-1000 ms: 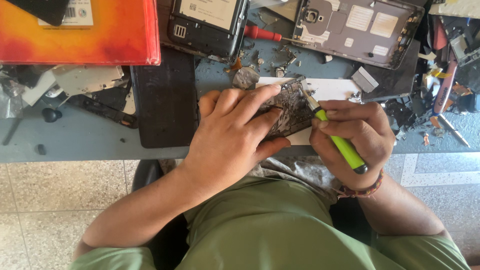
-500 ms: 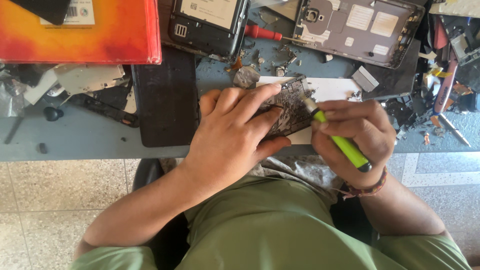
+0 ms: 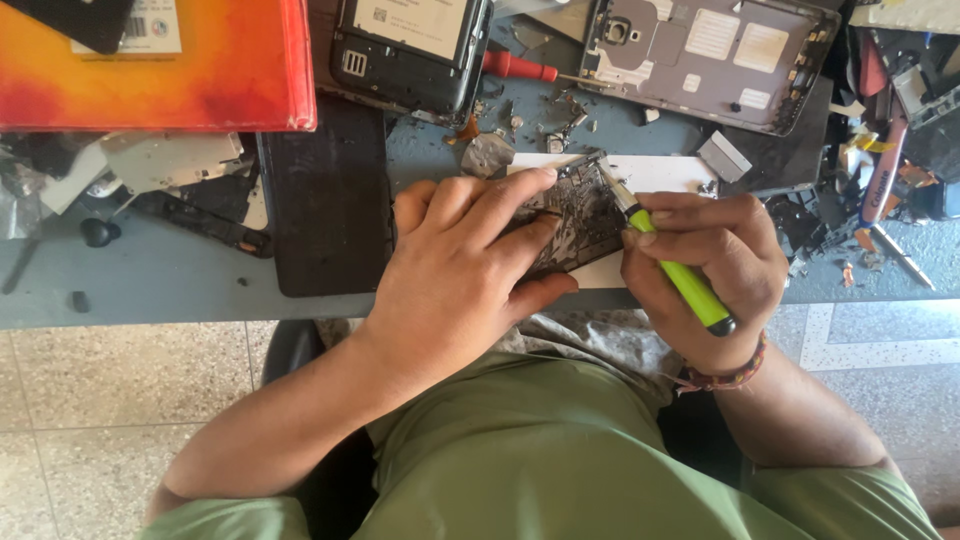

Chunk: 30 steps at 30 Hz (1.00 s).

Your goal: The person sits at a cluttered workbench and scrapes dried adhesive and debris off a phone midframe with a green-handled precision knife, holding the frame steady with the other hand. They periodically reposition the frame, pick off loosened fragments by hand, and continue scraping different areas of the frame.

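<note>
1. Lime-green screwdriver [image 3: 683,283] is being gripped by the right hand [image 3: 705,265], fingers curled tight around the handle; its tip is being pressed against the upper right edge of a dark circuit board [image 3: 577,225].
2. The board is being pinned down by the left hand [image 3: 462,262], fingers spread flat over it, at the near edge of the grey table [image 3: 160,280], on a white sheet [image 3: 660,172].
3. Likely risk: the tip is being held at a slant, so a slip could be sending it across the board's surface or into the left fingertips just beside it.
4. Likely risk: the board is being worked close to the table edge, so a small loose part could be dropped onto the lap or floor and lost.
5. Most of the board is being covered by the left hand; what the tip is touching cannot be made out.
6. The red-handled tool [image 3: 520,68] is being partly hidden by an opened phone [image 3: 410,50]; the grey phone frame [image 3: 710,55] and the clutter at right are being cut off by the picture edge.
</note>
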Tool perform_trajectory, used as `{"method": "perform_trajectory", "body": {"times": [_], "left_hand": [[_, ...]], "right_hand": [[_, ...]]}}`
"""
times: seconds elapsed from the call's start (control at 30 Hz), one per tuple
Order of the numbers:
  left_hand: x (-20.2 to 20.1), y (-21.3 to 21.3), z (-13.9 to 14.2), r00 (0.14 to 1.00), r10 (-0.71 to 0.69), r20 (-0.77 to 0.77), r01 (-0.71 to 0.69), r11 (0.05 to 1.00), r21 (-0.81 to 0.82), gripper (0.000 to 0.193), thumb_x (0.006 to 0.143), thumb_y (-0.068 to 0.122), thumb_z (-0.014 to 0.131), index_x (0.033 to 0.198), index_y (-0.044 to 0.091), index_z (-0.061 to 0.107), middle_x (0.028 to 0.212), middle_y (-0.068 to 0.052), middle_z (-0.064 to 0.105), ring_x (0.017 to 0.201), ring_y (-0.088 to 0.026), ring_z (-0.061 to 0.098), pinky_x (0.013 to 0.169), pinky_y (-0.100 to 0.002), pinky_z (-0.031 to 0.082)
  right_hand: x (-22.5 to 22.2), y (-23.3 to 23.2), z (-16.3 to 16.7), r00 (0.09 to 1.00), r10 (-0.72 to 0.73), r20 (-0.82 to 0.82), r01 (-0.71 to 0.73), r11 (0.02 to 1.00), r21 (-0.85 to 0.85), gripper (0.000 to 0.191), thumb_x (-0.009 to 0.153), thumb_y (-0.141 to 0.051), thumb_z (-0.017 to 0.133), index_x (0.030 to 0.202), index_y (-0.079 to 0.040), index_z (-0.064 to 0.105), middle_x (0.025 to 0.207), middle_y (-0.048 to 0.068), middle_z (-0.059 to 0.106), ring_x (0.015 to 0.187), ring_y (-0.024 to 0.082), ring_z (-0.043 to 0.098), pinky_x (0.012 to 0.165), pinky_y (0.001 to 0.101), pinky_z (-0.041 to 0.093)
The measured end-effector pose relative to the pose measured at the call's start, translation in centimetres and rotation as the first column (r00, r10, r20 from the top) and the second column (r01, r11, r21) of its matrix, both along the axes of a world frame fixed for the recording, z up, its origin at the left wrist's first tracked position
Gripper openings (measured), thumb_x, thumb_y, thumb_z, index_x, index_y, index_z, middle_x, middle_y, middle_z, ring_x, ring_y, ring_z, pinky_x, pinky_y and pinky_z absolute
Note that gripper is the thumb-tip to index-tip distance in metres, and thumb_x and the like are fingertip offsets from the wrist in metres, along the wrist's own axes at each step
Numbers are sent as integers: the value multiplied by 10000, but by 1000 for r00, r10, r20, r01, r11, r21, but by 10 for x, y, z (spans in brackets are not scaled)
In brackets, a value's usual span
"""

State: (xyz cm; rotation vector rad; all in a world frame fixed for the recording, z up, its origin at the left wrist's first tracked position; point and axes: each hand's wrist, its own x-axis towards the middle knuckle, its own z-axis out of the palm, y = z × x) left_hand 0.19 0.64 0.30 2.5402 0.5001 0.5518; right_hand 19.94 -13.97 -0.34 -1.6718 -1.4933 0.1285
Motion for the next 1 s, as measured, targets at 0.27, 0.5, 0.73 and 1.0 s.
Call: {"method": "perform_trajectory", "body": {"times": [0.27, 0.5, 0.73, 1.0], "left_hand": [[0, 0, 0, 1000, 0, 11, 0, 1000, 3, 433, 842, 420, 841, 1124, 99, 769, 1439, 0, 546, 1215, -222, 496, 1015, -451, 343], [-1, -1, 0, 1000, 4, 7, -4, 1000, 10, 441, 838, 418, 844, 1132, 97, 769, 1439, 0, 553, 1207, -216, 497, 1020, -452, 344], [3, -7, 2, 999, 24, -43, -20, 995, 94, 409, 870, 412, 795, 1112, 85, 745, 1429, -44, 576, 1262, -221, 491, 1003, -478, 335], [10, -35, 10, 978, 134, -162, -69, 933, 354, 295, 954, 259, 615, 1125, 56, 746, 1436, -134, 625, 1294, -250, 535, 1017, -426, 363]], "right_hand": [[-1, 4, 2, 1000, 5, -3, -4, 1000, 13, 249, 858, 137, 827, 926, -26, 652, 1044, 115, 648, 1037, 276, 743, 877, 331, 619], [0, 2, 1, 1000, 15, -24, -15, 1000, 0, 244, 908, 121, 830, 969, -38, 655, 1049, 105, 653, 1052, 243, 750, 893, 306, 618], [-1, 4, 0, 995, 44, -93, -45, 999, -9, 239, 862, 99, 820, 947, -52, 656, 1056, 99, 653, 1029, 244, 748, 859, 301, 602], [-3, 5, 3, 1000, -24, -15, 24, 1000, -12, 249, 871, 112, 839, 973, -42, 671, 1078, 111, 669, 1010, 233, 739, 857, 305, 593]]}}
